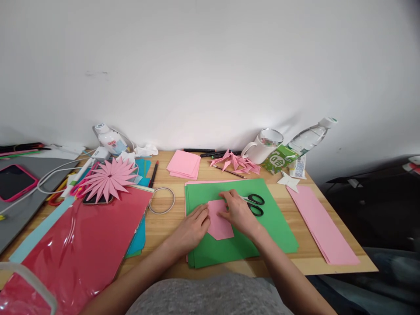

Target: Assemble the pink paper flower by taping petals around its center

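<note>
A small piece of pink paper (220, 225) with a slanted lower-left corner lies on a stack of green sheets (272, 236). My left hand (193, 227) holds the paper's left edge down, its fingers close together. At the upper right edge, my right hand (241, 212) grips the same paper with curved fingers and thumb; part of that edge is hidden under it. Black-handled scissors (257, 205) rest on the green stack just beyond my right hand, their blades mostly covered by it.
Square pink sheets (184, 164) and folded pink pieces (234, 162) lie at the back. A white mug (262, 146), green box (278, 161) and water bottle (308, 138) stand right of them. Pink strips (323, 225) lie right; a pink paper flower (110, 176) and red folder (88, 245) left.
</note>
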The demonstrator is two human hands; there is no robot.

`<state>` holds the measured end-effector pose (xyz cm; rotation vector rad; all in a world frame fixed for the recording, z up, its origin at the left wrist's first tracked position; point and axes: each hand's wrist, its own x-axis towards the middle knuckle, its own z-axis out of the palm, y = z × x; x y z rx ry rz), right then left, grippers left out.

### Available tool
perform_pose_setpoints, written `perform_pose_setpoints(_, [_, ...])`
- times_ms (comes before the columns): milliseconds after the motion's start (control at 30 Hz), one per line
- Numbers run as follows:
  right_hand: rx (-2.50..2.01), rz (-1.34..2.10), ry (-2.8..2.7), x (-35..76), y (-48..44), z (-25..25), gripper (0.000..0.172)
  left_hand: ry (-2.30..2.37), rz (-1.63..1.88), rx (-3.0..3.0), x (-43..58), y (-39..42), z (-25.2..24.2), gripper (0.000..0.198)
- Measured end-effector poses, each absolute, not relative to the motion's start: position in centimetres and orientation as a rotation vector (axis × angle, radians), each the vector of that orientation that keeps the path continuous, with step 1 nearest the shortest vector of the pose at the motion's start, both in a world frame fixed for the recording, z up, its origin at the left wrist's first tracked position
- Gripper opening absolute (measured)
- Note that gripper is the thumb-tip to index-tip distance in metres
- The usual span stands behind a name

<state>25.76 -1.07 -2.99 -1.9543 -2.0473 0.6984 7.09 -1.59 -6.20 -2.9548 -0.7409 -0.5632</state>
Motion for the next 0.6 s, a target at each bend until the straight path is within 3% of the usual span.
perform_pose_setpoints(100, [-2.042,0.775,-2.008,25.2,-1.3,-2.6,0.047,-0.753,-0.606,-2.931,6.9,-1.6,-6.8,0.021])
perform_pose_setpoints(267, [-2.091,0.752,-2.131,25.3,-0.8,-2.1,0.024,-0.705,-0.648,-2.922,6.8,-1.5,-7.0,0.018])
perform_pose_setpoints(467, [-1.999,0.781,-2.198,24.8,-0.2,-1.3,0.048,-0.708,-0.69,-2.908,6.9,-1.4,-6.9,0.017])
perform_pose_setpoints(600, [-1.98,0.815,-2.23,24.4,0.1,-1.3,0.034,-0.728,-0.708,-2.897,6.6,-1.3,-7.2,0.018])
